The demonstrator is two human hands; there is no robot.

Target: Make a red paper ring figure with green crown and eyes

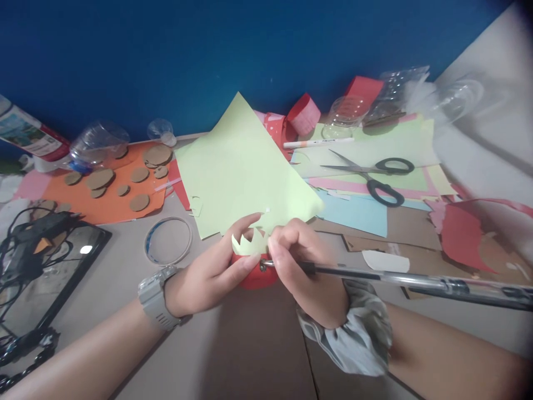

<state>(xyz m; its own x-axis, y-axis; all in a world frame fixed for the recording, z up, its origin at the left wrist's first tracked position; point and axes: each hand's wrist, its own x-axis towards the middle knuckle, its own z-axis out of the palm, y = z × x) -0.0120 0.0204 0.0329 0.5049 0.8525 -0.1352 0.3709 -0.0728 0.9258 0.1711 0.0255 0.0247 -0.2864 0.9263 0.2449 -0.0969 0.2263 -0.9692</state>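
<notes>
A pale green zigzag-cut paper strip (250, 243) curves around the top of a small red object (257, 279) near the middle of the table. My left hand (219, 264) wraps round its left side, the thumb across the front. On the right, my right hand (302, 261) pinches the strip's end between thumb and fingers. A long clear-and-black pen (387, 278) extends rightward from under the right fingers, its metal tip near the red object. Behind both hands lies a large light green sheet (245, 161).
Black-handled scissors (368, 173) rest on coloured papers at the right. A tape roll (169, 240) lies left of my hands. Cardboard discs (100, 179) sit on orange paper (110, 205). A phone (62, 266) is at far left, and a blue wall (250, 50) stands behind.
</notes>
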